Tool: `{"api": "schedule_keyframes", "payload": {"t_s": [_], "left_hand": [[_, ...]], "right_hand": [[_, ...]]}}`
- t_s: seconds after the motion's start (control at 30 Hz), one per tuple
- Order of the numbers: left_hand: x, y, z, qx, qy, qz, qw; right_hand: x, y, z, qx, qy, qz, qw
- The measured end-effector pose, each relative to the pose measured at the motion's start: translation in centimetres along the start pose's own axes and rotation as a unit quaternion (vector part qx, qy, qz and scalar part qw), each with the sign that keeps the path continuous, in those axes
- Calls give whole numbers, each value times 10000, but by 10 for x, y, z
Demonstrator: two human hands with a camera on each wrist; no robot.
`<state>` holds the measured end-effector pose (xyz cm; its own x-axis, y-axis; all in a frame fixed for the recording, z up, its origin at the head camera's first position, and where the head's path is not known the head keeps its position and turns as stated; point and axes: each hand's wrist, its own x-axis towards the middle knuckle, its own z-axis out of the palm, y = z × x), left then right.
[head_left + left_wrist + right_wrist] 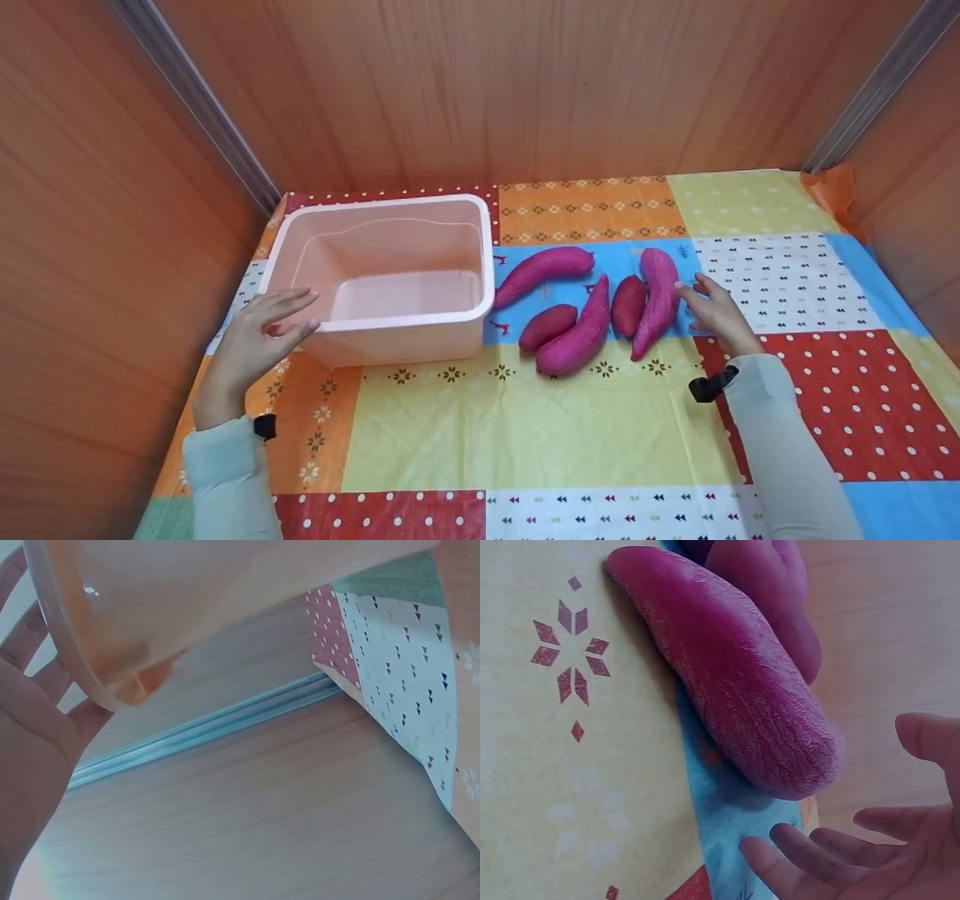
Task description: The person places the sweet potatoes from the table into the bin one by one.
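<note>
A pale pink plastic tub stands left of centre. My left hand is at its near left corner, fingers straight and spread; in the left wrist view the fingers lie close to the rim, and contact cannot be told. Three long purple sweet potatoes lie right of the tub: one at the back, one in front, one at the right. Two shorter dark red sweet potatoes lie among them. My right hand, fingers loosely extended and holding nothing, is just beside the rightmost sweet potato.
A patchwork-print cloth covers the table. Wooden panels close off the back and both sides, with metal strips in the corners. An orange cloth corner bunches up at the back right.
</note>
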<state>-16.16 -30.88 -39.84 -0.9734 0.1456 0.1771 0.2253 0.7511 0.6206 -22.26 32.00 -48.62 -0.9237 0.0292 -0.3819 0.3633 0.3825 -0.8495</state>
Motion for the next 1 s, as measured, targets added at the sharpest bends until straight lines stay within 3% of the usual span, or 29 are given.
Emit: {"api": "schedule_keyframes", "payload": {"t_s": [0.2,0.43,0.77,1.0], "left_hand": [[-4,-5,-2,-225,127,-5,9997],[-4,-12,2,-207,226,101,9995],[-8,-15,8,-635,383,123,9972],[-9,-17,13,-879,551,348,9940]], "right_hand": [[5,4,2,289,-81,184,9994],[10,8,4,507,-212,152,9984],[13,10,8,756,-286,153,9966],[18,11,10,809,-294,255,9960]]}}
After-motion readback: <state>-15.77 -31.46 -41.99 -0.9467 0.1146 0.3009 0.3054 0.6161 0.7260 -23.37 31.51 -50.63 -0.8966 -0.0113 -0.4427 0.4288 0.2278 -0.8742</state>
